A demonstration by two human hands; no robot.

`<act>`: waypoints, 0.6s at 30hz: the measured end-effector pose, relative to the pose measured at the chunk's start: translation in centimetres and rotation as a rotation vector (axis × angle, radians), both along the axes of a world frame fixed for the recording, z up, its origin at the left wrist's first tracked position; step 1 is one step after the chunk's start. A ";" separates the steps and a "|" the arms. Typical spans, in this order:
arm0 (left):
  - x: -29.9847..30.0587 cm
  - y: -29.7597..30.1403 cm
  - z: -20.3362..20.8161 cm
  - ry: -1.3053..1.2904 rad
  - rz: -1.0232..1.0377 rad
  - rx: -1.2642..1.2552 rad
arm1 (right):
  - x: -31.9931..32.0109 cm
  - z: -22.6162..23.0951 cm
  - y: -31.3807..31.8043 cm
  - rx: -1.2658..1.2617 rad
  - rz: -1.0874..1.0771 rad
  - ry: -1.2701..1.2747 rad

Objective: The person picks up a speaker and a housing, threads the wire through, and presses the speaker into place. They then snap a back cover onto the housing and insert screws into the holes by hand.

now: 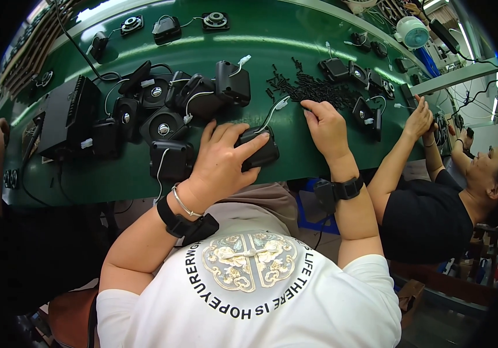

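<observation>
The left hand [223, 162] has its fingers wrapped around a small black box [259, 152] near the front edge of the green tabletop [284, 46]. Just right of the box, the right hand [325, 124] has its fingers pinched together at the edge of a heap of black screws [318, 90]. Left of the box lies a cluster of black speaker parts [162, 110].

A cluster of black plastic speaker housings with round silver-centred drivers [162, 110] lies on the green work table [272, 35], left of centre. A flat black rectangular box [63, 116] sits at the cluster's left. More black housings [353, 75] lie to the right. At the far edge rest three small units with white leads [168, 26]. A white round fan [412, 32] stands top right. A co-worker in a black shirt [429, 217] sits at the right.
</observation>
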State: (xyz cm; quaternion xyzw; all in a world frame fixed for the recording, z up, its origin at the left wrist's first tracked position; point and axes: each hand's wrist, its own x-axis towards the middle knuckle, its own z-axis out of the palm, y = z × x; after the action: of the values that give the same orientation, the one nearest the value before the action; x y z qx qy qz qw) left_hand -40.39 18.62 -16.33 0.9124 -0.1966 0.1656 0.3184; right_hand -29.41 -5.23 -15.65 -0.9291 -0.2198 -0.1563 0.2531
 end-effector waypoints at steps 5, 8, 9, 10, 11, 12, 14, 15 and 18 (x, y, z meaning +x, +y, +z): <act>-0.1 0.1 -0.1 -0.005 -0.001 -0.003 | 0.1 -0.3 -0.1 0.003 0.050 -0.036; 0.0 0.0 -0.2 -0.010 0.000 -0.005 | 0.2 -0.4 -0.2 0.021 0.080 -0.066; 0.0 0.0 -0.2 -0.013 0.002 -0.005 | 0.0 -0.2 0.0 0.116 0.088 -0.017; 0.0 0.0 -0.2 -0.016 0.004 -0.004 | -0.3 0.1 0.2 0.211 0.096 0.033; 0.0 0.0 -0.2 -0.015 0.008 -0.003 | -0.5 0.3 0.3 0.306 0.104 0.083; -0.1 -0.1 0.0 -0.010 0.010 0.001 | -1.2 0.7 0.6 0.307 0.107 0.085; -0.3 0.0 -0.1 0.005 0.019 0.011 | -2.9 2.8 2.8 0.445 0.301 0.086; -0.4 0.0 -0.2 0.008 0.017 0.011 | -3.3 3.5 3.9 0.446 0.299 0.088; -0.5 0.1 -0.2 -0.012 0.038 0.027 | -3.8 4.4 6.6 0.310 0.554 -0.074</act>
State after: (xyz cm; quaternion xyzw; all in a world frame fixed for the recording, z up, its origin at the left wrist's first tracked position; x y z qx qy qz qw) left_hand -40.84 18.75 -16.55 0.9191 -0.1836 0.1746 0.3016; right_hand -33.20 1.41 -11.25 -0.7780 -0.4469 -0.1468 0.4165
